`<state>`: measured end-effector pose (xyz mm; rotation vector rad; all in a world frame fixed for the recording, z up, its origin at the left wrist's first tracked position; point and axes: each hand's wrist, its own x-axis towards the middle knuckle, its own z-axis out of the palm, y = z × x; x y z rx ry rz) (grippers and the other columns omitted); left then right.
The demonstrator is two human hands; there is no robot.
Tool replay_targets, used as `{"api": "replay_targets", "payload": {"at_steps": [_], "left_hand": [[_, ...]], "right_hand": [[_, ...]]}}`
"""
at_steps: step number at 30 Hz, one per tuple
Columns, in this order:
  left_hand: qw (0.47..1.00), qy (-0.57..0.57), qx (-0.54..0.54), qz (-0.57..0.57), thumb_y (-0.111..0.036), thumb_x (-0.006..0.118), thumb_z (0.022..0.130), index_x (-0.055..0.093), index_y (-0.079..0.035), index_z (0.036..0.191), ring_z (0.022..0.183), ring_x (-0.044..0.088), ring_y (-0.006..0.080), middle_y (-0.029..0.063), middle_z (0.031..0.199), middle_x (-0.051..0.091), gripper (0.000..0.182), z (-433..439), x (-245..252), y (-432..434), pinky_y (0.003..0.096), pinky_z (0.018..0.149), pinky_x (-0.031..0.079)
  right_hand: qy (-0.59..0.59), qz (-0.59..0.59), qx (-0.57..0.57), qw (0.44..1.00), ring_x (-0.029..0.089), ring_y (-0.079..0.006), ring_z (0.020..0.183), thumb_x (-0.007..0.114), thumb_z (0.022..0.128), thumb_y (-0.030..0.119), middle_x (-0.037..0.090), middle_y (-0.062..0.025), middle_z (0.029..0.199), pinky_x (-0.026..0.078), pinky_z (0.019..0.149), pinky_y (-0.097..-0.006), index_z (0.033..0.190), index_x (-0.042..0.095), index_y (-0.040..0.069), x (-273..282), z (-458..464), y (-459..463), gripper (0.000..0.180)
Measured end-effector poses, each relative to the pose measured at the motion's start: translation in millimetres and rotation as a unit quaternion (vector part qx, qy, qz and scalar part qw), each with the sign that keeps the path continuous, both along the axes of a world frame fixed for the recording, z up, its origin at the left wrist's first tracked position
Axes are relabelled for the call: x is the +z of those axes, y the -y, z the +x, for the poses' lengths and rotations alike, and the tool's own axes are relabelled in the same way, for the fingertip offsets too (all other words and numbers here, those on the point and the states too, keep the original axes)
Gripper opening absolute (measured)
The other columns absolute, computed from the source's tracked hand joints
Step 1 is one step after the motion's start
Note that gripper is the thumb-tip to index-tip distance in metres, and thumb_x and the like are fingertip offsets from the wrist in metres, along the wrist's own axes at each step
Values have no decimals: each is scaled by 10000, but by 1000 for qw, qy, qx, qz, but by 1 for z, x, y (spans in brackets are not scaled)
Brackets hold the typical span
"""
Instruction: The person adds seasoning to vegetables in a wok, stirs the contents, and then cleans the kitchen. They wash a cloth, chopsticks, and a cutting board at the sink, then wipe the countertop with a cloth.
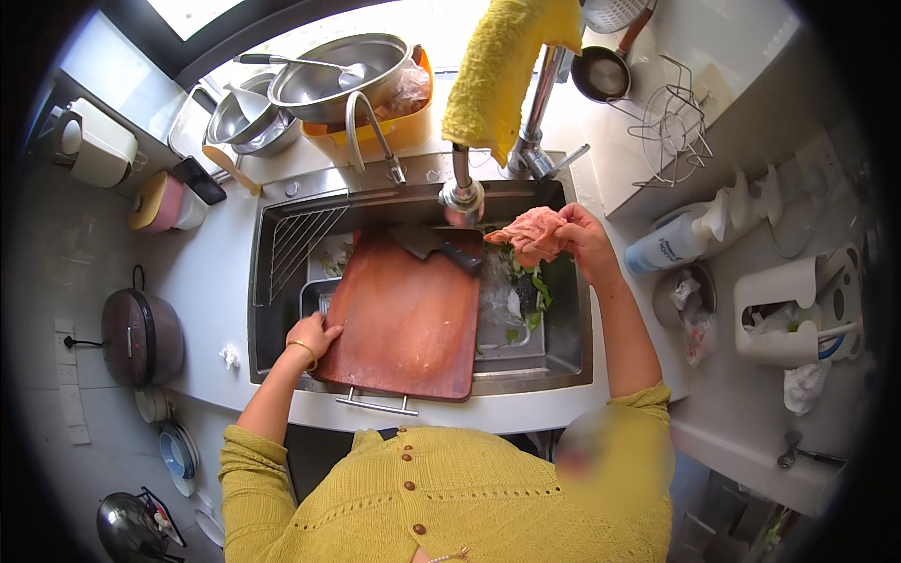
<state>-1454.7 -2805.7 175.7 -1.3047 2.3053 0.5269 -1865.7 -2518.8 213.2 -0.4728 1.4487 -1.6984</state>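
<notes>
My left hand (314, 338) grips the lower left edge of a reddish-brown wooden cutting board (408, 317), which lies across a dark sink (576, 317). A kitchen cleaver (431, 248) with a black handle rests on the board's far right part. In my right hand (590, 243), a crumpled pink cloth (532, 236) is pinched above the sink's right side. Just left of the cloth is the spout of the tap (461, 197). Below it, green leafy scraps (536, 299) and clear plastic lie in the basin. Part of the basin is hidden under the board.
A wire rack (303, 243) sits in the sink's left side. Behind it stand steel bowls (338, 77) and a yellow tub (380, 137). A yellow towel (493, 77) drapes the tap. To the right are a spray bottle (669, 246) and a wire stand (672, 127); a rice cooker (137, 338) is left.
</notes>
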Motion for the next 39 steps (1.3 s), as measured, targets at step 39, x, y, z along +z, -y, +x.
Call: {"api": "replay_targets", "payload": {"at_steps": [39], "left_hand": [[644,-525,192,523,-189,660,880,380,-104,1333,1099,566,174,38,1193,550,539,-241,15,-77,368,872,519]], "right_hand": [[-93,-4,-4,996,619,-163,924,654,824,100,640,-77,1061,500,816,-289,1225,520,22,-33,86,120,430]]}}
